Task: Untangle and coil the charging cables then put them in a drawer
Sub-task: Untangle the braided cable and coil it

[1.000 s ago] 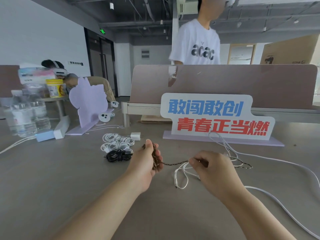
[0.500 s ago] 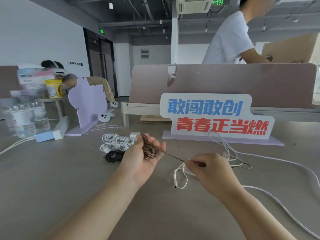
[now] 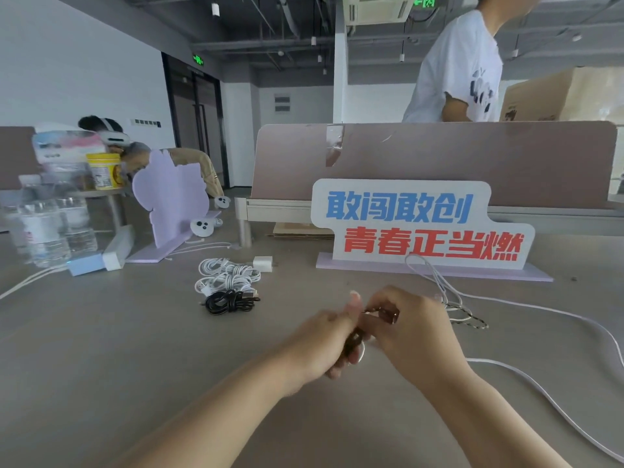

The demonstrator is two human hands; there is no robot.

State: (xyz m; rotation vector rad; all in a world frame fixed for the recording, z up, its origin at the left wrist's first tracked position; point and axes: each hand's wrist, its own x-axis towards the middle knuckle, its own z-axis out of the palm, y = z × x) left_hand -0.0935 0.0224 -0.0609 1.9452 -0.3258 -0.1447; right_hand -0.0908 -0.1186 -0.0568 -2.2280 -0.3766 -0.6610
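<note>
Brown braided cable point(image 3: 353, 340) sits bunched in a small dark coil inside the left hand point(image 3: 322, 344), whose fingers curl round it with the thumb raised. The right hand point(image 3: 410, 332) is pressed close against the left and pinches a strand of the same cable between thumb and fingertips. Both hands are just above the bench point(image 3: 135, 359). The free end of the cable trails out to the right of the right hand and lies on the bench, crossing a loose white cable point(image 3: 574, 320) that loops up toward the sign point(image 3: 422, 228) and sweeps round the right edge of the bench.

Left of the hands and well apart from them, a coiled black bundle point(image 3: 230, 300) lies touching a coiled white bundle point(image 3: 227, 276), with a small white charger plug point(image 3: 263, 264) just beside them. Farther left stand water bottles point(image 3: 45, 231) and a purple cut-out board point(image 3: 169, 197). Behind the sign, a partition point(image 3: 472, 157) hides part of a person in a white T-shirt point(image 3: 459, 69).
</note>
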